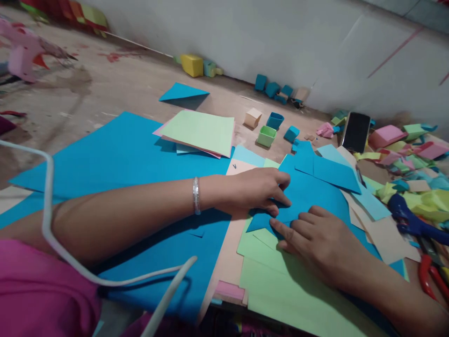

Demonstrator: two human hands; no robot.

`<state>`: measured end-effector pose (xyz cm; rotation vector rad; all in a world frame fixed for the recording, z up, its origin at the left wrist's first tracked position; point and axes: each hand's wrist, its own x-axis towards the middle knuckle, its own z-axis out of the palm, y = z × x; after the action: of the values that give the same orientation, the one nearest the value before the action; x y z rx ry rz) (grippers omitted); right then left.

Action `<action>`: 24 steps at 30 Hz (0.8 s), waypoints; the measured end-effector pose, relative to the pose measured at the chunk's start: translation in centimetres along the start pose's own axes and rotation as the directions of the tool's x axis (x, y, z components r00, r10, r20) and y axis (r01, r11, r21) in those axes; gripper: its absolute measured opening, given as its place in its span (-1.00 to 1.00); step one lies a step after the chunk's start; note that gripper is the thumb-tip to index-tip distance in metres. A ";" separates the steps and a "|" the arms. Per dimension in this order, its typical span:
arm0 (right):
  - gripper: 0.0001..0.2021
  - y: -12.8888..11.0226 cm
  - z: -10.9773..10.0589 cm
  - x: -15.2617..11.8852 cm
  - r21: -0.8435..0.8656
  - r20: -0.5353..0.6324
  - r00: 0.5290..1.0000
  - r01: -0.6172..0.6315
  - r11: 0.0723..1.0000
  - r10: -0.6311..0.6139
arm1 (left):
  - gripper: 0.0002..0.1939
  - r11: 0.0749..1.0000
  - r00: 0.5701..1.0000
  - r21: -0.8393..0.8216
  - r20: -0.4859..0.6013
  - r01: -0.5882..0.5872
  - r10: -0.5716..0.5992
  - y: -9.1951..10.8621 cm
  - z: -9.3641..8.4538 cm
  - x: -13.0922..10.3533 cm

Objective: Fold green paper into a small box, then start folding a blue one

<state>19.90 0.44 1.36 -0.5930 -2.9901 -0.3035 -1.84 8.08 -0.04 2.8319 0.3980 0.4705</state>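
A piece of blue paper (261, 220) lies under my two hands, with a pointed corner sticking out at its left. My left hand (257, 189) presses on it from above, its index finger and thumb bent down onto the paper. My right hand (315, 236) is close by on the right, index fingertip on the paper's lower edge, thumb tucked beneath and the other fingers curled. Part of the piece is hidden by my fingers. Light green sheets (280, 285) and more blue paper (315, 192) lie underneath and around it.
A large blue sheet (115, 145) spreads on the left, with a stack of coloured sheets (203, 131) above it. Small paper boxes (267, 135), a phone (356, 132), paper scraps (421, 201) and red-handled pliers (426, 276) lie to the right. A white cable (49, 196) crosses in front.
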 end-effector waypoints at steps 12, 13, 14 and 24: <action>-0.43 -1.3 -0.5 -3.0 -0.426 0.327 0.867 -0.220 0.878 0.375 | -0.78 0.998 0.998 -0.028 0.032 0.047 -0.046 0.0 -0.2 0.1; -0.41 -1.2 -0.5 -3.0 -0.426 0.342 0.847 -0.246 0.870 0.407 | -0.78 0.998 0.999 -0.034 0.026 0.046 -0.045 -0.1 -0.1 0.1; -0.40 -1.0 -0.5 -2.9 -0.428 0.353 0.825 -0.276 0.860 0.441 | -0.78 0.998 0.999 -0.039 0.016 0.043 -0.042 -0.2 0.0 0.1; -0.39 -0.3 -2.0 -3.1 -0.509 0.303 0.730 -0.419 0.752 0.612 | -0.74 0.999 0.999 -0.016 0.031 0.044 -0.044 -0.2 0.1 0.1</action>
<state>22.74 -1.37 2.94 -1.7544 -2.9662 -0.8579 -1.77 8.31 -0.17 2.8042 0.4475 0.4186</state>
